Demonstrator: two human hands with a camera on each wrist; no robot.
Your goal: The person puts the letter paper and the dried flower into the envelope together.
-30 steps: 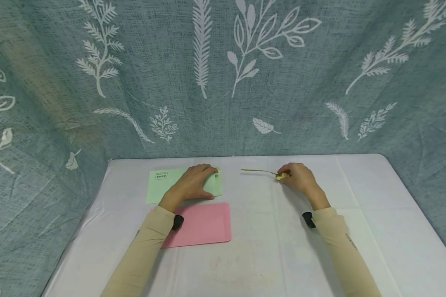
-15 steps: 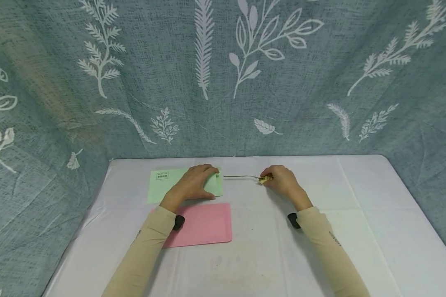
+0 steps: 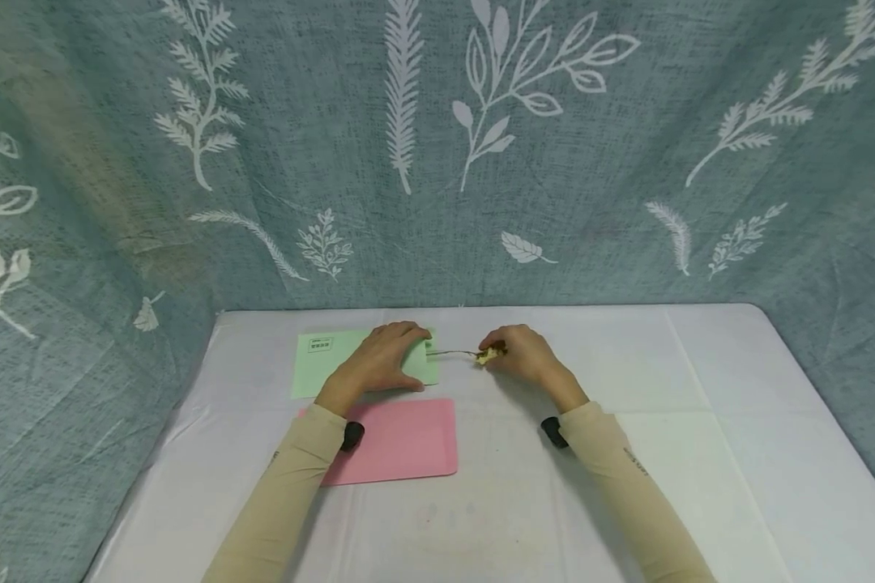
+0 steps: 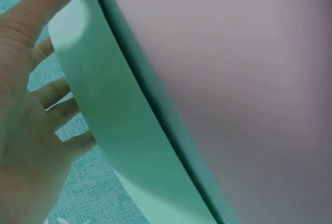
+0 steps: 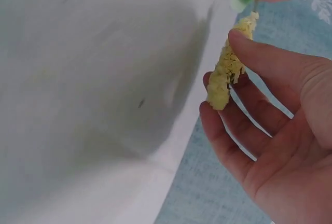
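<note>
A pale green envelope [image 3: 319, 372] lies at the table's back left, printed box at its far left corner. My left hand [image 3: 375, 359] spans it near its right end, thumb on the near edge and fingers on the far edge. In the left wrist view the green envelope [image 4: 119, 110] bows under this grip and a dark slit runs along it. My right hand [image 3: 527, 355] pinches a small yellow dried flower [image 5: 228, 71] by its head between thumb and fingers. The thin stem [image 3: 452, 352] points left, its tip at the envelope's gaping right end; whether it is inside is hard to see.
A pink envelope [image 3: 408, 445] lies just in front of the green one, partly under my left forearm. White cloth covers the table [image 3: 627, 502]. A grey-green curtain [image 3: 437, 243] with white leaf prints hangs directly behind its back edge.
My right hand has moved left with the flower, bringing the stem tip from well right of the green envelope up to its right end. My left hand has stayed in place.
</note>
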